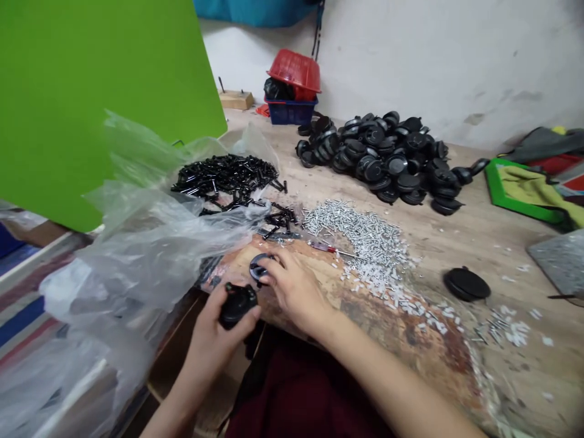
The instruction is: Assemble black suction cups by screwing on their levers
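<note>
My left hand (214,331) is closed round a black round plastic part (237,304) near the table's front edge. Just beyond it, my right hand (292,286) pinches a second round black part with a pale ring (258,266) against the worn table top. A red-handled screwdriver (325,247) lies just past my right hand. Behind it spreads a heap of small silver screws (360,234). Black pins (223,175) lie piled on clear plastic bags (146,243) to the left.
A big pile of black round parts (387,155) sits at the back of the table, with one loose black disc (466,284) at the right. A green board (91,91) stands at left. A red basket on a blue crate (294,91) is by the wall. Cloths and a green tray (524,191) lie far right.
</note>
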### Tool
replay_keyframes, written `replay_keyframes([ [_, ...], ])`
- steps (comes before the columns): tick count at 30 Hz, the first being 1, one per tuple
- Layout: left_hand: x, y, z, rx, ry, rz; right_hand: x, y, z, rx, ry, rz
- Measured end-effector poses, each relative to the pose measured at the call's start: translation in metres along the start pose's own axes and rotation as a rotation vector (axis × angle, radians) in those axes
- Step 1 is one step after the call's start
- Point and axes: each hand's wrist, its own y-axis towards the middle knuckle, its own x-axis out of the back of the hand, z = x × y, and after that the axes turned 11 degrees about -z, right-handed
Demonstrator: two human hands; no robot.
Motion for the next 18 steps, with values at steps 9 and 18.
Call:
replay_keyframes([
  [9, 0.022, 0.035, 0.004, -0.26, 0.149, -0.005, -0.021, 0.027, 0.021, 0.126, -0.122, 0.159],
  [18, 0.108, -0.003, 0.056, -0.259, 0.301, 0.282, -0.067, -0.029, 0.102, 0.304, -0.101, 0.331],
])
